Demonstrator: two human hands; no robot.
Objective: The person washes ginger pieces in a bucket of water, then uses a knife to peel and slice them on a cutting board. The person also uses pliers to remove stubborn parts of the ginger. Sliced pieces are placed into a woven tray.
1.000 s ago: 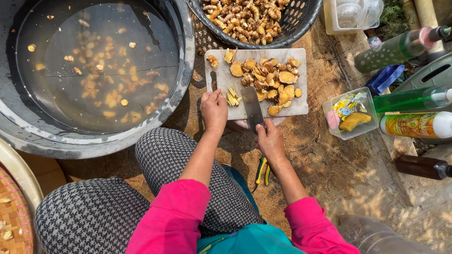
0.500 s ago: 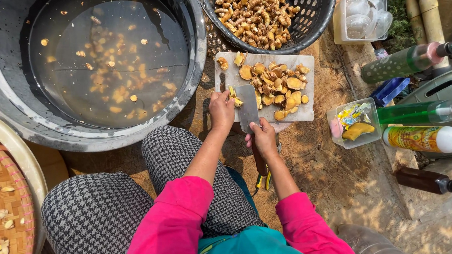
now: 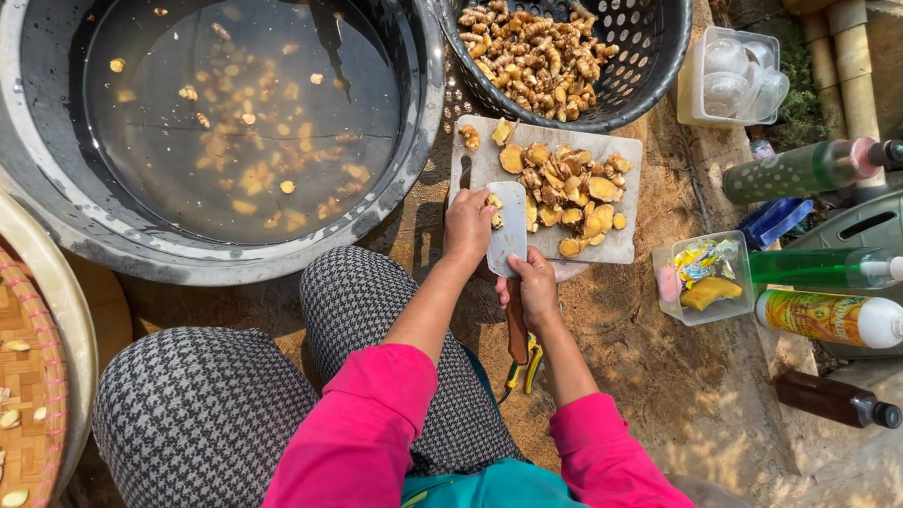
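A pale cutting board [image 3: 622, 252] lies on the ground in front of me, piled with sliced yellow root pieces [image 3: 564, 193]. My left hand [image 3: 468, 225] rests at the board's near left corner, fingers closed on a small yellow root piece [image 3: 494, 205]. My right hand [image 3: 532, 287] grips the brown handle of a cleaver [image 3: 509, 231], whose wide flat blade lies over the board beside my left hand.
A large grey basin [image 3: 62, 225] of water with floating slices sits at left. A black perforated basket [image 3: 653, 66] of whole roots stands behind the board. Bottles [image 3: 839, 318], a clear tub [image 3: 706, 278] and a woven tray [image 3: 7, 389] surround me.
The view has shifted closer. My left hand stays on the piece at the board's corner. The cleaver blade now lies flat beside that hand.
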